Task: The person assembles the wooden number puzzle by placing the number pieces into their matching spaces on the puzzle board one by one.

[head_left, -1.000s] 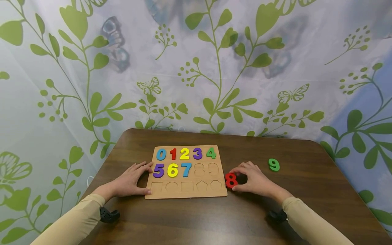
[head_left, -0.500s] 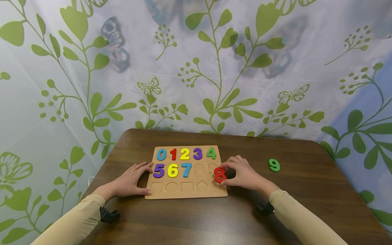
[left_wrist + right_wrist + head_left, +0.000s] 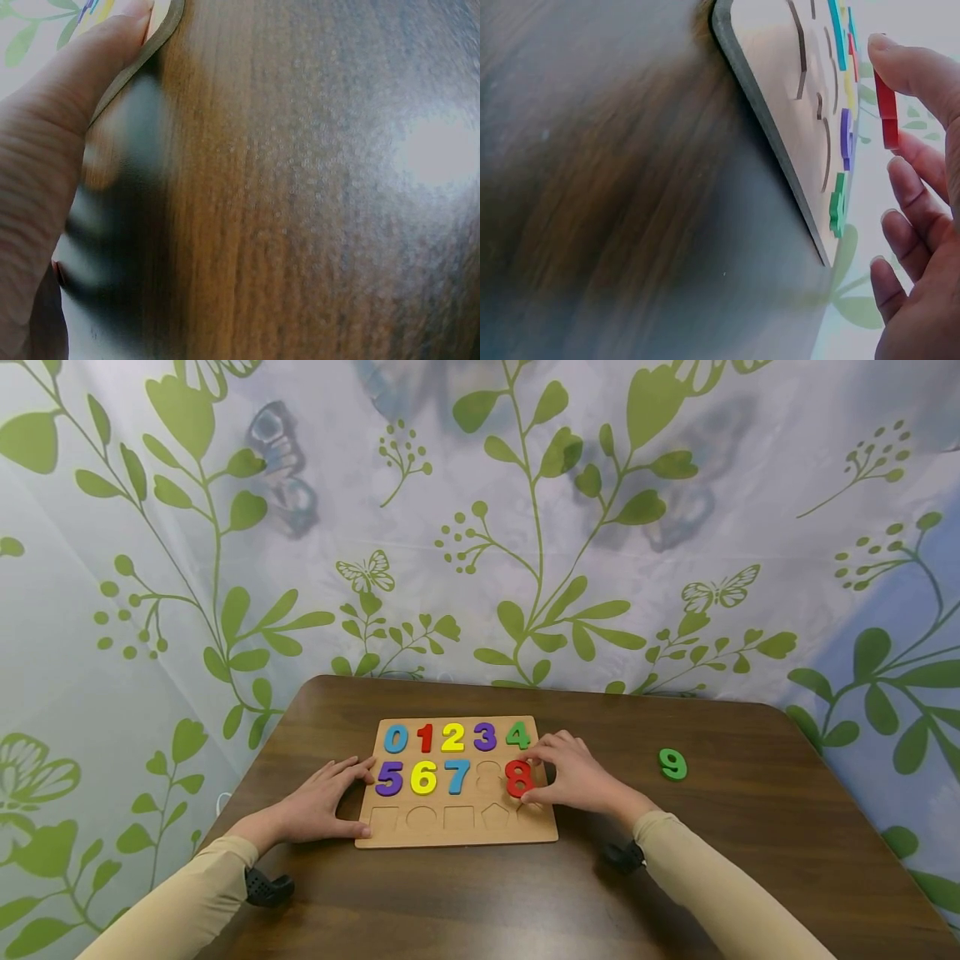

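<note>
In the head view a wooden number board (image 3: 438,837) lies on the table. My left hand (image 3: 318,802) rests at its left edge, with thumb and fingertips touching the board. My right hand (image 3: 581,781) pinches a red number 8 (image 3: 519,778) between thumb and finger above the board's right side, hiding the recess under it. In the right wrist view the red 8 (image 3: 886,112) is held apart from the board's surface. Just left of it is the bare 8-shaped recess (image 3: 489,775). The left wrist view shows my left thumb (image 3: 90,67) on the board's corner.
Coloured numbers 0 to 7, such as the blue 7 (image 3: 456,777) and green 4 (image 3: 517,735), sit in the board. Outlined shape recesses (image 3: 458,817) run along its front row. A green number 9 (image 3: 672,764) lies on the brown table (image 3: 720,827) at the right.
My right hand has carried the red 8 leftward and slightly up, from beside the board's right edge to over the board. My left hand has stayed in place.
</note>
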### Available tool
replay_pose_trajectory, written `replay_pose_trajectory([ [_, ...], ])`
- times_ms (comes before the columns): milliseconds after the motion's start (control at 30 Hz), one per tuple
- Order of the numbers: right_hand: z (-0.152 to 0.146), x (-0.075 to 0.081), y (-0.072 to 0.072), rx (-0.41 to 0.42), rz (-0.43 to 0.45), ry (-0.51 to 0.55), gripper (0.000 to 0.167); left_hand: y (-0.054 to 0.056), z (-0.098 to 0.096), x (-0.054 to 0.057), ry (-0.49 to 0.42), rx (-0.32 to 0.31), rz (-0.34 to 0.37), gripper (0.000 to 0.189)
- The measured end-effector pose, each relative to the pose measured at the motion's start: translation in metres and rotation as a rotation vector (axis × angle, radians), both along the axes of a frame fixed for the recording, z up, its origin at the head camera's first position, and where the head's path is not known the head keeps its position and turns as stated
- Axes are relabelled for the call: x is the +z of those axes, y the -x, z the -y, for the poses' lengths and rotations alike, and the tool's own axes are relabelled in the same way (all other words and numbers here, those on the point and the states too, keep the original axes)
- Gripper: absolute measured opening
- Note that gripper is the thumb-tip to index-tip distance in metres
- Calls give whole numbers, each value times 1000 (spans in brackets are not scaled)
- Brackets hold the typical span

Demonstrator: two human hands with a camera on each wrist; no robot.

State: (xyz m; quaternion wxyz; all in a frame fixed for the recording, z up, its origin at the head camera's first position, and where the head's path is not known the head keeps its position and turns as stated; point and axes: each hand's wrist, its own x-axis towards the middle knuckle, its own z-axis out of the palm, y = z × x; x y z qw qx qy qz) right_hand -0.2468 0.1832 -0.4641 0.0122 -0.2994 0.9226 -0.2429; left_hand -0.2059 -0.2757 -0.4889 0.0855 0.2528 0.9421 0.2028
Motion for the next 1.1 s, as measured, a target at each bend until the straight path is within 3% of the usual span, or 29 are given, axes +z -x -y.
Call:
replay_pose_trajectory([
  [1100, 44, -15, 16, -8, 11, -92, 60, -1, 0, 0, 3, 3, 2, 79],
])
